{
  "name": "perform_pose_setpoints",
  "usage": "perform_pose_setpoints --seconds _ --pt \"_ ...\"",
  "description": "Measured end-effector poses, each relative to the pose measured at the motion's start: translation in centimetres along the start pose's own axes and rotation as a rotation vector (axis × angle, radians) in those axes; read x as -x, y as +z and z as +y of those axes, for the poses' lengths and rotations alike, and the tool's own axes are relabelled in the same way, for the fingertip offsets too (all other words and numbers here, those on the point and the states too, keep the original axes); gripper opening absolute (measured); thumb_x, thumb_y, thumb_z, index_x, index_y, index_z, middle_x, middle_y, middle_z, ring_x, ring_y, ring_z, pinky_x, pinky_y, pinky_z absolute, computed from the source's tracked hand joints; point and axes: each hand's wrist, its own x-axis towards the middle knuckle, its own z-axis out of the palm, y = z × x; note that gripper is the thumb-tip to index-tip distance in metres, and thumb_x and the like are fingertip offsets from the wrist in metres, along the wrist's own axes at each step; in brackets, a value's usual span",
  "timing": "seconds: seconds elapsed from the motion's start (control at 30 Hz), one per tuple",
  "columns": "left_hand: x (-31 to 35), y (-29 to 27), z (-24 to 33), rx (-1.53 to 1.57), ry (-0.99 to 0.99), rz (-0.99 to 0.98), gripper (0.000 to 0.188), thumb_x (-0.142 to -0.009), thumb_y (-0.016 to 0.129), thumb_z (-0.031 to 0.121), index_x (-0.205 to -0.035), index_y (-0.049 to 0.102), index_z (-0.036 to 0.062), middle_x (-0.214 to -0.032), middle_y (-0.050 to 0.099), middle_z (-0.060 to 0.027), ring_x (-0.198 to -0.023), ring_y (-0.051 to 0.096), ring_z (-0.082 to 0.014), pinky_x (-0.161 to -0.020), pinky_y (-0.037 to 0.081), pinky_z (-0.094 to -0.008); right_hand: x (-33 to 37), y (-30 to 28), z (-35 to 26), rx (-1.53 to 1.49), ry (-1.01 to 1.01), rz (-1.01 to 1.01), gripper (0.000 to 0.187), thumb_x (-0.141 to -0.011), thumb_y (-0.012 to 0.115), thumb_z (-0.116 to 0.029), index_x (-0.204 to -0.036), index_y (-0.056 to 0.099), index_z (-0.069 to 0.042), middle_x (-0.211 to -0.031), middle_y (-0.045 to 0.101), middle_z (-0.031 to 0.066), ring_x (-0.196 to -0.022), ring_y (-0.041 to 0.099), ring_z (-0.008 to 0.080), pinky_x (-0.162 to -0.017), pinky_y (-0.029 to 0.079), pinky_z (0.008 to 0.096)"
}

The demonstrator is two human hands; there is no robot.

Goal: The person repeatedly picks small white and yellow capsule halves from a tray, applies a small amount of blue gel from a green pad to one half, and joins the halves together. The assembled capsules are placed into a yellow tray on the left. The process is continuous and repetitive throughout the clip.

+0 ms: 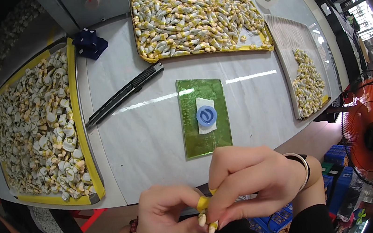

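While both hands meet at the near edge of the white table, a small yellow-and-cream piece is pinched between them, below the near end of the green plate. The left hand is closed on the piece from the left with thumb and fingertips. The right hand is curled over it from above and the right, fingers drawn in tight on the same piece; a dark band sits on that wrist, and a beaded bracelet on the left wrist.

The green plate lies flat on the table just beyond the hands. On it rests a white pad carrying a blue ring-shaped part.

Left of the green plate, a black utility knife lies diagonally. Farther left, a yellow-rimmed tray holds a heap of cream-and-yellow pieces. Beyond the green plate, a second yellow-rimmed tray is filled with similar pieces. Right of the green plate, a grey ribbed tray holds a smaller pile. A dark blue cloth sits beyond the knife. An orange fan stands off the table, right of the plate.
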Motion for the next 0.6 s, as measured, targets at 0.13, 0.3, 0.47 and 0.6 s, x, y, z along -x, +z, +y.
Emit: perform_pose_setpoints --seconds 0.13,0.3,0.47,0.6 --pt "0.6 0.6 -0.3 0.007 0.005 0.070 0.020 -0.077 0.070 0.000 -0.093 0.061 -0.0076 -0.085 0.065 -0.0134 -0.078 0.063 -0.0154 -0.071 0.048 -0.0259 -0.1 0.1 -0.4 0.141 0.023 -0.027 0.015 -0.074 0.074 -0.008 -0.087 0.068 -0.005 -0.077 0.056 0.0037 -0.067 0.052 0.0171 -0.055 0.039 0.0258" --pt "0.6 1.1 -0.3 -0.032 0.016 0.084 0.020 -0.078 0.070 0.002 -0.092 0.061 -0.0076 -0.083 0.065 -0.0133 -0.075 0.062 -0.0147 -0.068 0.048 -0.0239 0.4 0.3 -0.7 0.168 0.019 -0.012 0.015 -0.074 0.074 -0.007 -0.087 0.068 -0.005 -0.077 0.057 0.0039 -0.065 0.052 0.0173 -0.056 0.039 0.0267" --pt "0.6 0.3 -0.1 -0.174 0.061 -0.014 0.020 -0.080 0.070 0.006 -0.091 0.061 -0.0076 -0.082 0.065 -0.0130 -0.074 0.062 -0.0145 -0.066 0.047 -0.0233 0.5 0.4 0.2 -0.033 -0.013 0.001 0.014 -0.076 0.072 -0.006 -0.089 0.066 -0.003 -0.078 0.057 0.0051 -0.068 0.052 0.0188 -0.059 0.041 0.0280" --pt "0.7 0.3 -0.2 -0.238 0.005 0.015 0.020 -0.080 0.069 0.007 -0.093 0.061 -0.0067 -0.081 0.065 -0.0124 -0.073 0.062 -0.0153 -0.066 0.047 -0.0236 0.9 0.4 0.7 -0.174 0.052 0.021 0.016 -0.075 0.072 -0.004 -0.090 0.066 -0.002 -0.081 0.057 0.0060 -0.070 0.053 0.0184 -0.060 0.041 0.0274"
